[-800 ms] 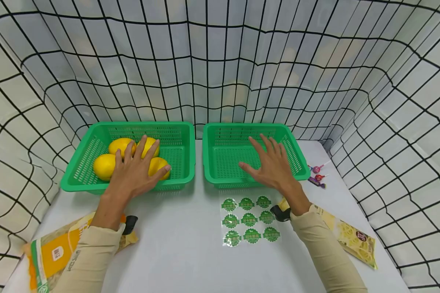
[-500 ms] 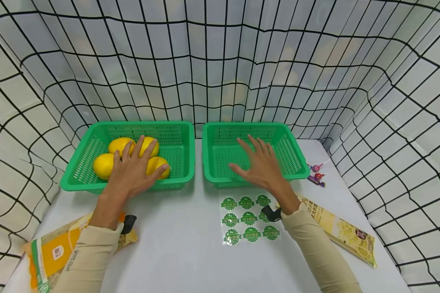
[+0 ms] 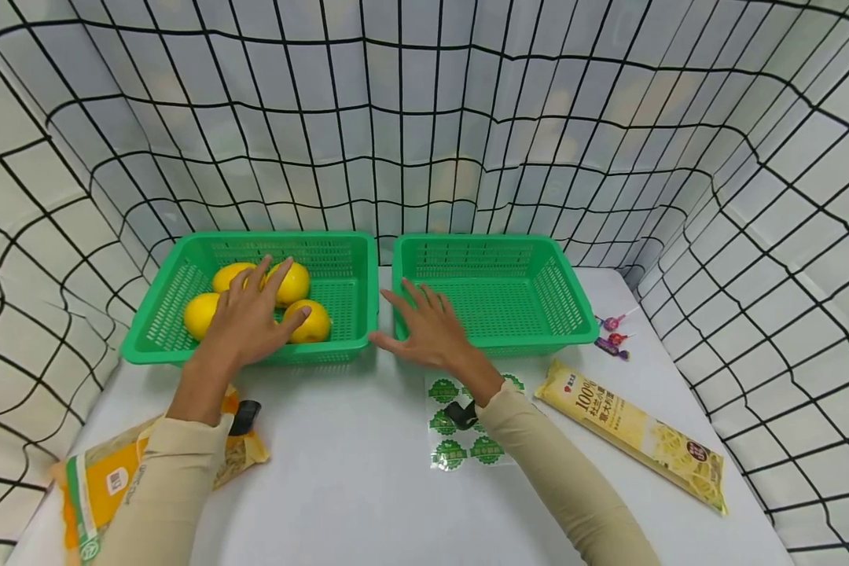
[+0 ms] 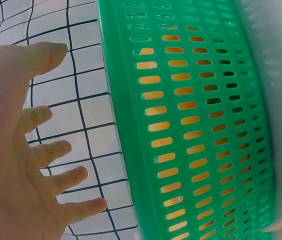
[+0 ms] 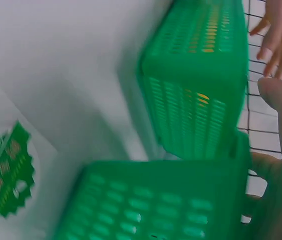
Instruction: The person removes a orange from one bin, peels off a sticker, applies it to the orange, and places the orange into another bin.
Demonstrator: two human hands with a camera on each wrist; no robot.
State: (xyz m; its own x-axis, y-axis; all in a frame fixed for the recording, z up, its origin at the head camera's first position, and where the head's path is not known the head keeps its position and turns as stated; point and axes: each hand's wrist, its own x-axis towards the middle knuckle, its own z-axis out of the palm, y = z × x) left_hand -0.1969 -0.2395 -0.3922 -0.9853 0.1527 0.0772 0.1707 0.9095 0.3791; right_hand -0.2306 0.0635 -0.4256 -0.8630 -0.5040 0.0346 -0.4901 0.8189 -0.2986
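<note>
My left hand (image 3: pixel 244 318) hovers over the front of the left green basket (image 3: pixel 337 295), fingers spread above several lemons (image 3: pixel 310 322) in its left and middle part. In the left wrist view the hand (image 4: pixel 25 165) is above the rim and holds nothing, while yellow shows through the slots of the basket wall (image 4: pixel 181 125). My right hand (image 3: pixel 428 330), also with spread fingers and nothing in it, is over the left front corner of the right green basket (image 3: pixel 509 303). Its thumb and index finger reach across the gap between the two baskets. No fruit lies in the right basket.
A clear sheet of green round stickers (image 3: pixel 449 454) lies in front of the right basket. Beside it is a yellow pasta packet (image 3: pixel 637 432), with wrapped candies (image 3: pixel 611 342) behind. An orange-and-yellow bag (image 3: pixel 99 491) lies under the left forearm. Black netting (image 3: pixel 424 118) surrounds the table.
My right hand has moved left, from over the middle of the right basket to its left front corner. The left hand has shifted slightly left, uncovering more of the right-hand lemons.
</note>
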